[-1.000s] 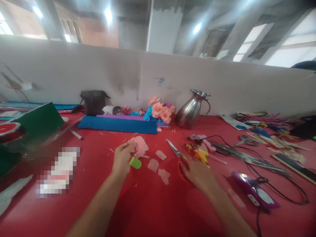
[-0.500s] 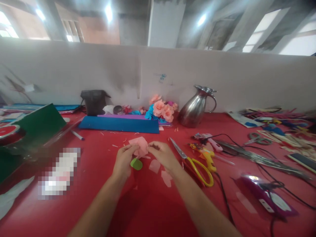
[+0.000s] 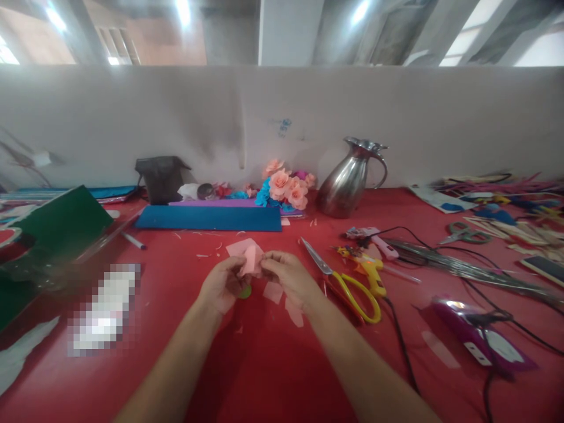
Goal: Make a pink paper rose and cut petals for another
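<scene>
A small pink paper piece (image 3: 251, 260), partly folded or curled, is pinched between my two hands above the red table. My left hand (image 3: 222, 283) grips its left side, fingers closed. On the right side, the closed fingertips of my right hand (image 3: 284, 271) hold its edge. Behind it lies another flat pink piece (image 3: 235, 247). Under my left fingers a green piece (image 3: 244, 291) shows in part. Loose pink petal-shaped cutouts (image 3: 273, 292) rest on the table beneath my right hand, which partly covers them.
Yellow-handled scissors (image 3: 356, 296) and a yellow glue gun (image 3: 373, 273) lie to the right, with a purple power strip (image 3: 484, 335) and black cords. Paper flowers (image 3: 286, 187), a blue sheet (image 3: 207, 218) and a metal jug (image 3: 348, 182) stand along the back. Green board (image 3: 61, 220) is left.
The pink paper has turned between my fingers and now shows a folded or curled face. My left fingers cover more of the green piece. The view has shifted slightly.
</scene>
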The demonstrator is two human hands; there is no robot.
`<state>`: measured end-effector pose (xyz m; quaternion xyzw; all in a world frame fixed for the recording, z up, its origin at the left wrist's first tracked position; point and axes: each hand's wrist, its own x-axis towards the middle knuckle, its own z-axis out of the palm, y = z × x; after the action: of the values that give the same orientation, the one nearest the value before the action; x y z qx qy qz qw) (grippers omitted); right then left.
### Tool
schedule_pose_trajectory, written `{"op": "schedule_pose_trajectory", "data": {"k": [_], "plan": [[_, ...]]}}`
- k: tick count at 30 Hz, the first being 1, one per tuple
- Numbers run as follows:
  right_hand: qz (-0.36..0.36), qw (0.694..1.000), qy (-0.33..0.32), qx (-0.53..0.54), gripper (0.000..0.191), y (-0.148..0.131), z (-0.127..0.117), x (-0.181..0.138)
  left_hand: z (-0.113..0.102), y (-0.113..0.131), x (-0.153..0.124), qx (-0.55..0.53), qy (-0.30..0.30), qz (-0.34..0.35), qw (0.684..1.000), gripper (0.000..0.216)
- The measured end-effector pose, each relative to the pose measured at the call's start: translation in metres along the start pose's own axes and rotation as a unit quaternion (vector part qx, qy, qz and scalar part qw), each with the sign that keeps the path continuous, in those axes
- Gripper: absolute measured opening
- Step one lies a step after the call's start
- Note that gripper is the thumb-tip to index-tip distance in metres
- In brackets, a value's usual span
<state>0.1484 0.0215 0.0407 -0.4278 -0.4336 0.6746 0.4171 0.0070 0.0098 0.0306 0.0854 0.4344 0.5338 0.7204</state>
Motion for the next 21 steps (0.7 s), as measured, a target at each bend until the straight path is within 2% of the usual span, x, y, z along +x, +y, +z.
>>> {"op": "schedule_pose_trajectory", "data": {"k": [3, 7, 11, 15, 18, 21], "plan": [[0.010, 1.000, -0.014, 0.016, 0.006, -0.001, 0.000, -0.001, 0.006, 0.003, -0.007, -0.025, -0.017, -0.067, 0.997, 0.009], [-0.011, 1.000, -0.022, 0.010, 0.005, 0.000, -0.001, -0.001, 0.008, 0.003, -0.009, -0.032, -0.024, -0.057, 0.998, 0.009], [-0.043, 0.999, -0.008, -0.028, 0.005, -0.001, 0.000, -0.001, 0.002, -0.003, -0.004, 0.034, -0.013, 0.037, 0.999, 0.001], [-0.069, 0.994, 0.013, -0.089, 0.018, -0.003, 0.001, -0.002, -0.003, -0.009, -0.002, 0.133, -0.001, 0.149, 0.980, 0.015], [-0.095, 0.986, 0.022, -0.135, 0.017, -0.001, -0.001, 0.000, -0.003, -0.011, -0.002, 0.187, -0.006, 0.190, 0.964, 0.020], [-0.113, 0.978, 0.053, -0.168, 0.011, 0.002, -0.005, 0.002, -0.002, -0.011, -0.003, 0.190, -0.001, 0.204, 0.960, 0.022]]}}
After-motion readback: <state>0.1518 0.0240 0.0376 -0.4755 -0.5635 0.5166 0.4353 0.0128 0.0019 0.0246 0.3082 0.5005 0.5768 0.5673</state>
